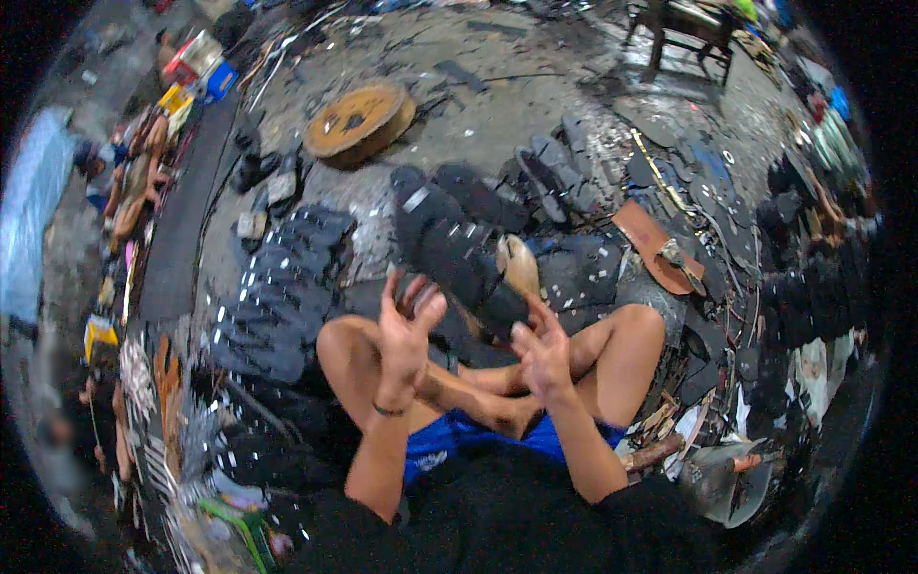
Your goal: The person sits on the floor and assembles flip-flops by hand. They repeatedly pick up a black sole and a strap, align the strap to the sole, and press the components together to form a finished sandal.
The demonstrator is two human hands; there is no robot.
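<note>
Both hands are raised in front of my crossed legs. My left hand [406, 337] has its fingers apart, palm turned inward, and I see nothing held in it. My right hand [546, 352] is also open, fingers partly bent and apart, with nothing visible in it. Just beyond the right fingertips stands a tan foot-shaped form, like a shoe last [519, 265]. Dark sandals or soles [435, 225] lie in a heap beyond my hands. To the left, many black sandals [277, 297] lie in overlapping rows.
A round wooden block [354, 124] stands on the floor ahead. At the right lie a brown flat board [652, 244] and a yellow strip [658, 167]. A dark wooden stool [684, 33] is at the far right. Scraps and a grey bowl [727, 483] lie near my right side.
</note>
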